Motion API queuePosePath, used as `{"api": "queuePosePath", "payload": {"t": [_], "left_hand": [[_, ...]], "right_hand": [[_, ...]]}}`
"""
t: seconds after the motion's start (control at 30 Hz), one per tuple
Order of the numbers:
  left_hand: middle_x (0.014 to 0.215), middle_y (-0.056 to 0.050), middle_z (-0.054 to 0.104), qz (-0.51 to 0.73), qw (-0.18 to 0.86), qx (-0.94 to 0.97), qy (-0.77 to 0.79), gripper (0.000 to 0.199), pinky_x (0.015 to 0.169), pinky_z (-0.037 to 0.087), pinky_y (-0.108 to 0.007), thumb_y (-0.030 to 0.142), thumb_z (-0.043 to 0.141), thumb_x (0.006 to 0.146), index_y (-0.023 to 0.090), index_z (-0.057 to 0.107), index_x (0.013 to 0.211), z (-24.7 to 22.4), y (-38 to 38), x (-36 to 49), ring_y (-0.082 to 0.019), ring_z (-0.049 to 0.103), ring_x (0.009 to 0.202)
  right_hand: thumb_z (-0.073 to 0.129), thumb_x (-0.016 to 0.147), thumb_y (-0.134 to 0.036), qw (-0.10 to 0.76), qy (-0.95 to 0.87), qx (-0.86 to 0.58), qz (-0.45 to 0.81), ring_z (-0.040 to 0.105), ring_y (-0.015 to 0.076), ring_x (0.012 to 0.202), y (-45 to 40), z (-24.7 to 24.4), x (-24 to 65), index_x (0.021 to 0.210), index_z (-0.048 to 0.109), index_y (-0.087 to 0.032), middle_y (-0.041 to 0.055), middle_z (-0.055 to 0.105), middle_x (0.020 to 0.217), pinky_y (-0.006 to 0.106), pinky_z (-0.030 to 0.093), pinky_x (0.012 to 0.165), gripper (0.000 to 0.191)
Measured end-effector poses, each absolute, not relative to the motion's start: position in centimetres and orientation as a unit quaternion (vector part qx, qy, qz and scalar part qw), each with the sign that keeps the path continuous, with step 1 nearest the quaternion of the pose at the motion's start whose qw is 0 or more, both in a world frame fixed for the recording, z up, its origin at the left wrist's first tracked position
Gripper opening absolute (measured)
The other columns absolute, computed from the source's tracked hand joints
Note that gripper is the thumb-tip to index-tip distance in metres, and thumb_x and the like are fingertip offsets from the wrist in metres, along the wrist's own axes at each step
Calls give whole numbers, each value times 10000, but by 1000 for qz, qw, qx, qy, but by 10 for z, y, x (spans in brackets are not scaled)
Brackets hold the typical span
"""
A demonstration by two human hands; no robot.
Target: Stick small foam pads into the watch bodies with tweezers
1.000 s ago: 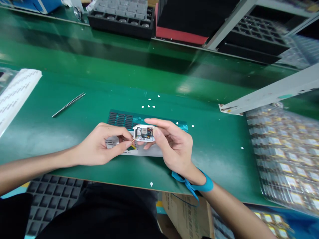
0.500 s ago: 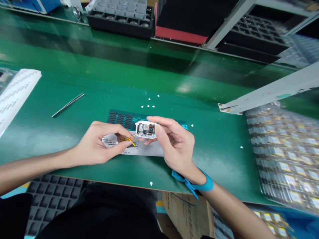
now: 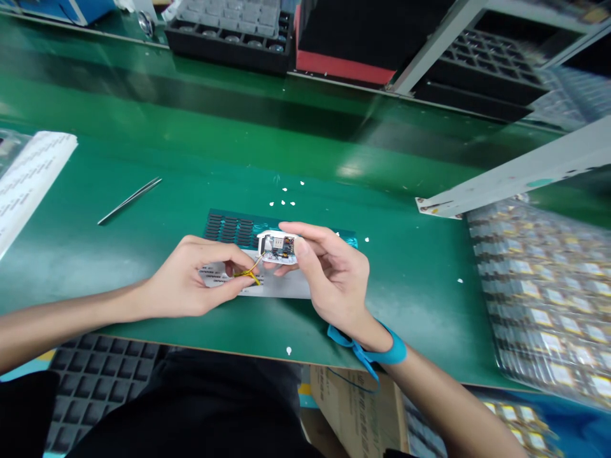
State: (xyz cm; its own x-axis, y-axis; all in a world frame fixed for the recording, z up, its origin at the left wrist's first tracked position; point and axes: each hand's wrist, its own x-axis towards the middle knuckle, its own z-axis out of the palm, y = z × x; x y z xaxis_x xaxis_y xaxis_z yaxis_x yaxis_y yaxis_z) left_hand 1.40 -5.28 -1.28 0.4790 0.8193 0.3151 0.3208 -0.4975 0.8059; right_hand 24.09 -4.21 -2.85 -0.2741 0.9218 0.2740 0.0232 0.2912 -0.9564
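My right hand [image 3: 334, 270], with a blue strap on its wrist, grips a small white device housing [image 3: 277, 248] by its right end. The housing's open face shows a circuit board with a metal card slot. A thin yellow flex cable [image 3: 248, 274] is pinched between the thumb and fingers of my left hand [image 3: 205, 273]. From the pinch, a thin strand runs up to the housing's lower left corner. Below both hands lies a white printed backing sheet [image 3: 286, 287]. Behind it is a sheet of small dark adhesive pieces [image 3: 230, 228], partly covered by my right hand.
Metal tweezers [image 3: 130, 201] lie at the left, near a white printed sheet roll [image 3: 35, 175]. Small white stickers [image 3: 283, 203] dot the green bench. Stacked clear trays of parts [image 3: 548, 305] stand at the right beside a white post [image 3: 515, 168]. Black trays [image 3: 229, 44] stand at the back.
The yellow flex cable and my left fingertips have shifted slightly, and more of the thin strand now shows near the housing. My right hand keeps its hold on the housing.
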Motion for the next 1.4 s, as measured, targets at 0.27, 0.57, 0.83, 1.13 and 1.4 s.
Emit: {"api": "queuePosePath", "payload": {"t": [0.27,0.57,0.83,1.13,1.4], "left_hand": [[880,-37,835,375,325,785,371,80,658,579,-147,152,721,929,143,790,970,-17,-53,15,-119,770,693],[827,-1,815,405,307,750,423,112,702,563,-115,131,693,921,137,794,969,-18,-53,16,-95,749,687],[796,15,799,401,318,756,408,87,671,546,-109,127,682,938,142,767,934,-16,-53,16,-75,716,651],[747,40,773,409,334,748,403,75,656,519,-79,105,695,926,140,753,893,-14,-53,17,-49,690,632],[732,56,764,411,332,751,397,86,641,493,-62,96,700,933,146,754,889,-15,-52,17,-32,673,616]], "right_hand": [[612,1056,-290,495,-637,-352,474,797,154,690,-42,-27,240,1209,729,-297,-27,835,923,276,657,600,193],[627,1052,-380,474,-634,-359,495,798,159,673,-39,-26,241,1204,720,-257,-9,840,898,281,658,617,217],[647,1036,-397,439,-588,-357,578,817,155,759,-37,-26,240,1249,709,-217,26,838,1011,255,687,690,286],[626,1037,-466,422,-559,-353,620,806,143,761,-36,-27,242,1273,720,-235,46,800,1176,262,704,685,343],[633,1028,-479,416,-561,-349,625,800,142,772,-36,-26,242,1270,726,-235,53,783,1203,269,710,688,356]]}}
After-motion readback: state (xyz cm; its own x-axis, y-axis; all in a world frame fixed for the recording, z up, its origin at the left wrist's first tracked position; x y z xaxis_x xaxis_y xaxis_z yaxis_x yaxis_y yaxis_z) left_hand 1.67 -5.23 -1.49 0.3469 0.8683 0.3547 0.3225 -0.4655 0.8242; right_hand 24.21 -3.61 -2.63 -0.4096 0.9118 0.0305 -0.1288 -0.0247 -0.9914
